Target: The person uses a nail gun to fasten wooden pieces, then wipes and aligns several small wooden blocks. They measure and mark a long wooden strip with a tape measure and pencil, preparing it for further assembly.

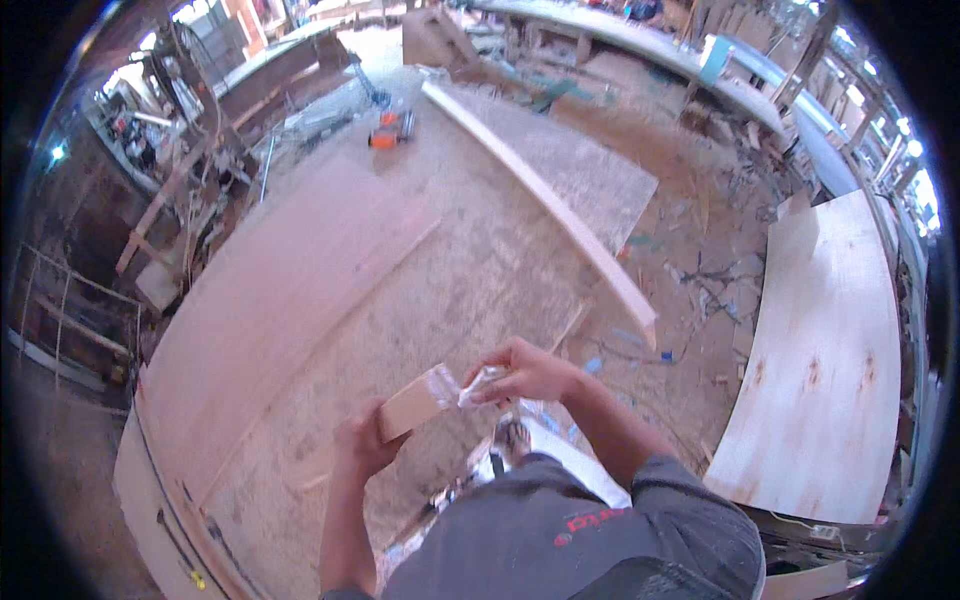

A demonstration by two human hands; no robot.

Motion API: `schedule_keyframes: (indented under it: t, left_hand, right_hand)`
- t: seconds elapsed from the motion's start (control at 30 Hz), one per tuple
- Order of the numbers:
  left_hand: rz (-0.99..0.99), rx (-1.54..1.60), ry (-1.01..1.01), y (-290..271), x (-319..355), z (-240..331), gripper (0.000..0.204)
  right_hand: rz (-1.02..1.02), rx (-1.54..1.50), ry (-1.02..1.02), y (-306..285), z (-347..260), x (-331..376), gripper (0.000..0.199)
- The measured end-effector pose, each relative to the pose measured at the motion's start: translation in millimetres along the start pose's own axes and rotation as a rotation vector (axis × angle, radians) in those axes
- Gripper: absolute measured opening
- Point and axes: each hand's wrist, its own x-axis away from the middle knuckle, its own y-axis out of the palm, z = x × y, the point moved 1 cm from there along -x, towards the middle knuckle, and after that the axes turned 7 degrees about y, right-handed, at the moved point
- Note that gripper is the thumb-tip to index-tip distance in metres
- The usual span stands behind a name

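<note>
My left hand (368, 440) grips a tan wooden block (408, 406) by its lower left end, fingers wrapped round it. The block's other end looks whitish and glossy, as if covered with film. Close by that end, my right hand (535, 374) pinches a crumpled, shiny white piece (484, 383) between thumb and fingers. Whether this piece is joined to the covering on the block I cannot tell. Both hands are held in front of my body, above a worn brown board.
A long pale beam (545, 195) lies slantwise ahead. Left of it is a reddish plywood sheet (290, 270); an orange power tool (388, 131) stands farther off. On the right lies a pale plywood panel (815, 350). Scraps (715, 290) litter the floor, and workbenches (620, 35) line the back.
</note>
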Motion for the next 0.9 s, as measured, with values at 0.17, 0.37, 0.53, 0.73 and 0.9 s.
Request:
schedule_keyframes:
  t: [0.17,0.37,0.53,0.73,0.9]
  left_hand:
    - [0.455,0.333,-0.115,-76.7,-28.6,-42.8,0.063]
    - [0.834,1.02,-0.429,-121.3,-43.7,-134.9,0.046]
    - [0.955,1.482,-0.867,-2.6,-15.9,-217.6,0.048]
    - [0.854,1.69,-0.99,117.0,5.6,-251.3,0.053]
    - [0.949,1.554,-1.245,138.4,9.2,-253.5,0.053]
  right_hand:
    - [0.368,-0.148,0.02,-34.5,8.5,19.3,0.031]
    - [0.591,-0.227,0.014,-57.6,33.6,43.0,0.032]
    - [0.653,-0.235,0.026,-68.5,49.4,54.0,0.032]
    - [0.721,-0.208,0.042,-85.6,65.9,55.6,0.028]
    - [0.782,-0.192,0.138,-105.6,84.2,54.2,0.029]
